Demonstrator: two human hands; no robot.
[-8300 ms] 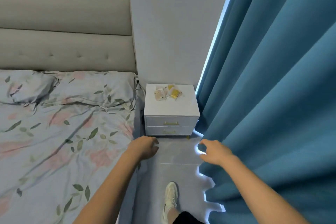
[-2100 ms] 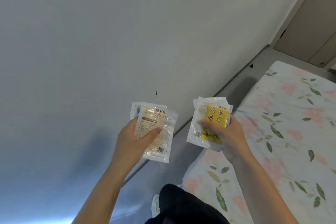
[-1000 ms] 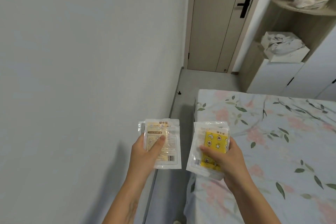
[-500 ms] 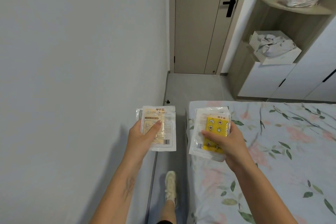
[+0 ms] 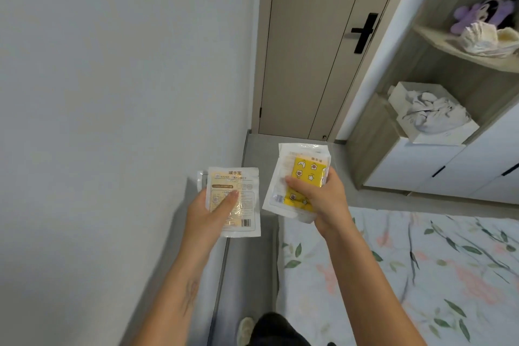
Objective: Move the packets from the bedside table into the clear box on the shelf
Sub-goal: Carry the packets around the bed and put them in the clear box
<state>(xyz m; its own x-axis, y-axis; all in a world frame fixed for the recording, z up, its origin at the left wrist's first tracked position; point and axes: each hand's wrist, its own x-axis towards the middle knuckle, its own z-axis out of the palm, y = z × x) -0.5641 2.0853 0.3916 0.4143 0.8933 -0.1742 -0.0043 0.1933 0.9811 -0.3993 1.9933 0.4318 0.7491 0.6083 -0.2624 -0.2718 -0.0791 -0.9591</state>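
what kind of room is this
Most likely a bedroom in a home: a bed with floral bedding fills the lower right, built-in wooden shelves hold a purple plush toy, and a plain door stands ahead.

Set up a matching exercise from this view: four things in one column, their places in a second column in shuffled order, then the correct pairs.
Things:
1. beige packets
2. yellow packets
3. purple plush toy
4. black door handle

Places:
A. on the upper shelf
B. held in the left hand
C. on the door
D. held in the right hand

Pairs: 1-B, 2-D, 3-A, 4-C
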